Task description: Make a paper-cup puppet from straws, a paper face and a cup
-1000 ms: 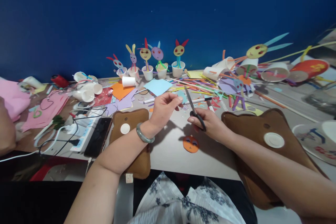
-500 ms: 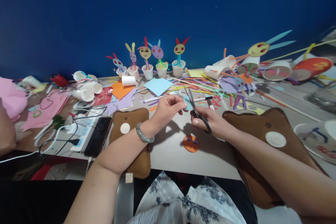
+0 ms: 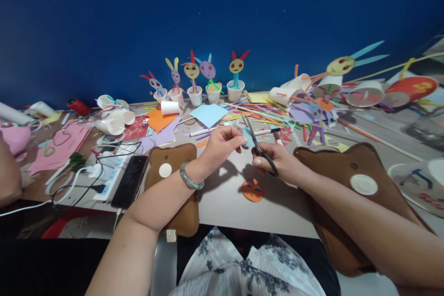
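Observation:
Between thumb and fingers, my left hand [image 3: 227, 142] pinches a small piece of light blue paper [image 3: 247, 137]. My right hand [image 3: 275, 159] is closed round the black handles of a pair of scissors [image 3: 255, 142]. The blades point up and away, slightly parted, right beside the blue paper; whether they touch it I cannot tell. Below both hands, an orange paper disc with a drawn face [image 3: 252, 190] lies flat on the table [image 3: 225, 208].
Brown cushion-like pads lie left [image 3: 173, 194] and right [image 3: 347, 194] of my hands. Paper-cup figures [image 3: 236, 89] line the blue wall. Coloured sticks and paper scraps cover the table's back. A phone [image 3: 129, 180] and power strip [image 3: 113, 178] sit left, near another person's arm [image 3: 9, 175].
The scissor blades have parted slightly at the blue paper, while both hands stay nearly in place. At the far left, the pink object has shifted and a white roll shows.

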The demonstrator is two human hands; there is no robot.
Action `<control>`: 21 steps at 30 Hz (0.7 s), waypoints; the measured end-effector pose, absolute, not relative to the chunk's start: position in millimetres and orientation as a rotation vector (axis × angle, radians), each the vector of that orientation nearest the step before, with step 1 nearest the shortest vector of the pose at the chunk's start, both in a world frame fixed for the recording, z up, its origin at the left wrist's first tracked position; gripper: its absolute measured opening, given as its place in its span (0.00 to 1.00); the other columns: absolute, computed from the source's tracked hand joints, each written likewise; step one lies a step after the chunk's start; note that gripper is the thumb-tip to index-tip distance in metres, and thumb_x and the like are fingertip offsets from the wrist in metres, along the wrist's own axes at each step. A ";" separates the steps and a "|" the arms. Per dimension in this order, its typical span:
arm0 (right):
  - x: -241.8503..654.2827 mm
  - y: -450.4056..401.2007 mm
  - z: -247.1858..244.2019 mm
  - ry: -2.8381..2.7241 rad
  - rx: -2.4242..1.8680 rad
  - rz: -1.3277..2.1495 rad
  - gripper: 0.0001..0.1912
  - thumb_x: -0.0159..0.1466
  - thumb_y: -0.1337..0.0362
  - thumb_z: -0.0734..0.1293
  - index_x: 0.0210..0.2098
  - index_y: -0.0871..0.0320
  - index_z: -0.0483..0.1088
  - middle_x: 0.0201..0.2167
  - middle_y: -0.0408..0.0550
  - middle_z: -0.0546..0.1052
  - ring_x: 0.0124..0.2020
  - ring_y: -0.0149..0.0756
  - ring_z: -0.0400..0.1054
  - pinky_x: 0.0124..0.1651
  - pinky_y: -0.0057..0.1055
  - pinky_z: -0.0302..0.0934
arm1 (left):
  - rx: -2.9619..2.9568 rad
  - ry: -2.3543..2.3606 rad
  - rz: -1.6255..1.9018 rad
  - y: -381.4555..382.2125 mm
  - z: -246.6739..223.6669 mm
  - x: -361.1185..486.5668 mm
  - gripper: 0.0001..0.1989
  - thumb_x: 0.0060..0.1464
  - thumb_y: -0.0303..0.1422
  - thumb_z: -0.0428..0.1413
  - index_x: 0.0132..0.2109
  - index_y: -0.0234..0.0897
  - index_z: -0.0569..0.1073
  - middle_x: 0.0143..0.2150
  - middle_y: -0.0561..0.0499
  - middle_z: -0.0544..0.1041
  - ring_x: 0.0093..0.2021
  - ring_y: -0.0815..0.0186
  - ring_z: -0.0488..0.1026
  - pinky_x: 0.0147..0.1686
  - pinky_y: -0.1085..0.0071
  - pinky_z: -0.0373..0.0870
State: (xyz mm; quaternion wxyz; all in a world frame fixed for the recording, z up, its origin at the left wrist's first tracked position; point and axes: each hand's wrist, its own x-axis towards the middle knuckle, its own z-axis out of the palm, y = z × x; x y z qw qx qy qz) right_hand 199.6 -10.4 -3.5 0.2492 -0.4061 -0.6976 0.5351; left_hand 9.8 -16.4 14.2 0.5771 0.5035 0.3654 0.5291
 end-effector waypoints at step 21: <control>206.7 -1.4 0.2 -1.299 -0.863 1.571 0.16 0.50 0.57 0.77 0.33 0.53 0.71 0.29 0.43 0.74 0.27 0.33 0.63 0.34 0.36 0.61 | 1.055 0.743 0.731 -19.0 9.9 9.5 0.22 0.42 0.47 0.71 0.29 0.33 0.74 0.22 0.52 0.75 0.22 0.73 0.72 0.24 0.76 0.67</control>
